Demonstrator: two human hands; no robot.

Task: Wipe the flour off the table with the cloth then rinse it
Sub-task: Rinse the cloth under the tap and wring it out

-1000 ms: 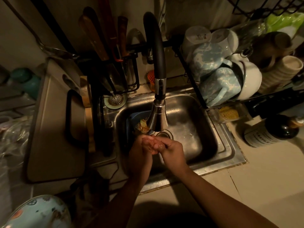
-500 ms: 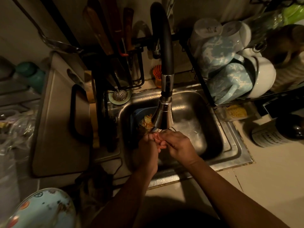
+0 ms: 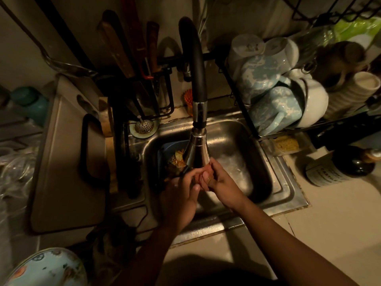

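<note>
1. Your left hand (image 3: 179, 195) and right hand (image 3: 223, 182) meet over the sink (image 3: 284, 195), directly under the metal head of the tap (image 3: 196, 150) and almost touching it.
2. The fingers of both hands are curled inward against each other. The light is too dim to tell whether they grip anything or only press on one another.
3. A small reddish patch (image 3: 203, 176) shows between your fingertips. You cannot tell whether it is the cloth or part of a finger. No cloth can be made out with certainty anywhere else.
4. The bottom of the sink glistens to the right of your hands. The water stream itself is hidden behind the tap head.
5. To the left of your hands, inside the sink, sits a blue dish (image 3: 165, 153) holding orange food scraps (image 3: 177, 159).
6. A round strainer (image 3: 143, 126) rests on the sink's back left corner.
7. A pale cutting board (image 3: 61, 162) with a dark handle leans at the left of the sink, and knives (image 3: 127, 48) stand upright behind it.
8. On the right, a rack holds blue-and-white mugs (image 3: 268, 96) and white cups (image 3: 313, 100), stacked close together.
9. A dark bottle (image 3: 338, 168) lies on its side on the tiled counter (image 3: 329, 223) to the right of the sink, and a yellow scourer (image 3: 287, 143) sits just beside the sink's rim.
10. A patterned plate (image 3: 47, 269) shows at the lower left edge.
</note>
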